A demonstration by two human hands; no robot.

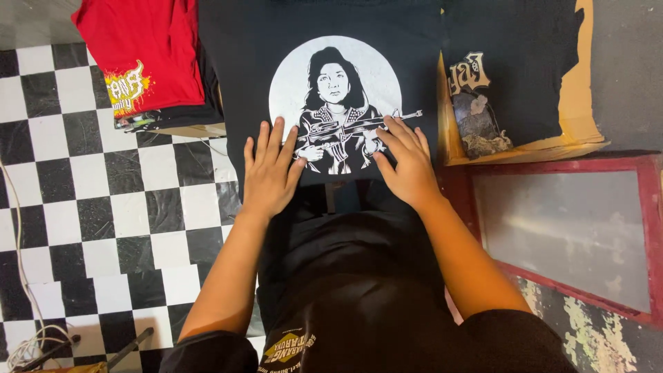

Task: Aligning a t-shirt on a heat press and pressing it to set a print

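A black T-shirt (248,76) lies flat in front of me, printed with a white circle holding a drawn figure with a rifle (336,103). My left hand (269,173) rests flat on the shirt's lower left part, fingers spread, just beside the print. On the lower right edge of the print my right hand (407,162) also presses flat with its fingers apart. Neither hand grips anything. The shirt's lower hem hangs toward my lap.
A red T-shirt (141,52) with a yellow print tops a stack of folded shirts at the upper left. Another black printed shirt (514,69) lies on cardboard at the upper right. A red-framed printing screen (566,228) lies at the right. Black-and-white checkered floor (90,200) spreads left.
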